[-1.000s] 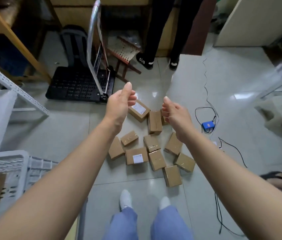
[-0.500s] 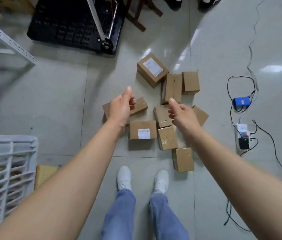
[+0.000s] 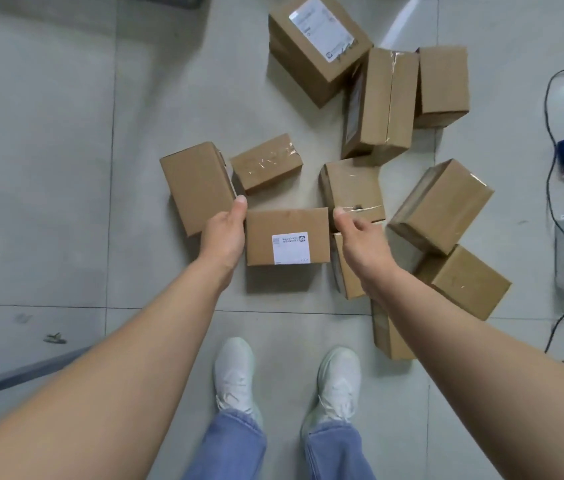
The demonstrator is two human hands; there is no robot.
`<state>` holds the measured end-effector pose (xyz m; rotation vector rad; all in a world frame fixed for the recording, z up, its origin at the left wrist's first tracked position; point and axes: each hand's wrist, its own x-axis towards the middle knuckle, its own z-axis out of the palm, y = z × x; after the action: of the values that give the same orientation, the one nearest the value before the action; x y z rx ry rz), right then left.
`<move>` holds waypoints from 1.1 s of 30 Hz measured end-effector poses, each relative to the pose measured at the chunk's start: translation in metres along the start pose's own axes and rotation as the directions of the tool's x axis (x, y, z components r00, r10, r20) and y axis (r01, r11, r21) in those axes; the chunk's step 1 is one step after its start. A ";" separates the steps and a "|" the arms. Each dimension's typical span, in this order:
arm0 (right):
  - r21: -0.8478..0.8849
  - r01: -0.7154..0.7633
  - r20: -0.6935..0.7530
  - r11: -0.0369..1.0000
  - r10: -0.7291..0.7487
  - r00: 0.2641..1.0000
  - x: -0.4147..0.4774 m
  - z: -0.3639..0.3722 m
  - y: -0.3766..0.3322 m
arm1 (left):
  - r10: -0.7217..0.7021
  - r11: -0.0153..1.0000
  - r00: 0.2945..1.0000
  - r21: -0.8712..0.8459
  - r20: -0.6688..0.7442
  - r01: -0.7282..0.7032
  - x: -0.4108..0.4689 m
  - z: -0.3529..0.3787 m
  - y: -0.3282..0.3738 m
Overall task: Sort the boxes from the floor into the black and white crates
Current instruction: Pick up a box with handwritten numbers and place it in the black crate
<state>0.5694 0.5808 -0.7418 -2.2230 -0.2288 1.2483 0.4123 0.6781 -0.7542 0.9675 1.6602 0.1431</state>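
— Hands?

— My left hand (image 3: 225, 233) lies against the left end of the labelled box (image 3: 287, 237), and my right hand (image 3: 356, 233) is just beside its right end. My fingers are hidden, so I can't tell the grip.

— The box?

— It's on the floor (image 3: 66, 168) between them, long axis running hand to hand.

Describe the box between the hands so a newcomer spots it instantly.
Ahead of the white shoes lies a cardboard cluster. The box sits between left hand and right hand. Alone among its neighbours, its top carries a white label.
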 end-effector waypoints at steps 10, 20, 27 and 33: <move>-0.012 -0.091 0.066 0.996 0.091 0.994 0.095 0.052 0.055 | -0.134 0.988 0.988 0.084 0.071 0.128 0.096 0.037 -0.071; 0.031 -0.145 0.070 0.989 0.142 0.987 0.082 0.055 0.052 | -0.243 0.966 0.952 -0.048 0.186 0.255 0.077 0.035 -0.072; 0.073 -0.069 -0.025 0.995 0.071 0.997 0.003 -0.011 -0.031 | -0.164 0.979 0.965 -0.085 0.205 0.184 -0.005 0.003 0.017; 0.144 0.089 -0.060 0.986 -0.081 0.995 -0.084 -0.076 -0.160 | 0.031 0.986 0.988 -0.168 0.151 -0.006 -0.094 -0.046 0.147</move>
<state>0.6065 0.6471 -0.5613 -2.0958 -0.2021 1.1212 0.4490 0.7306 -0.5847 0.8459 1.4743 0.2122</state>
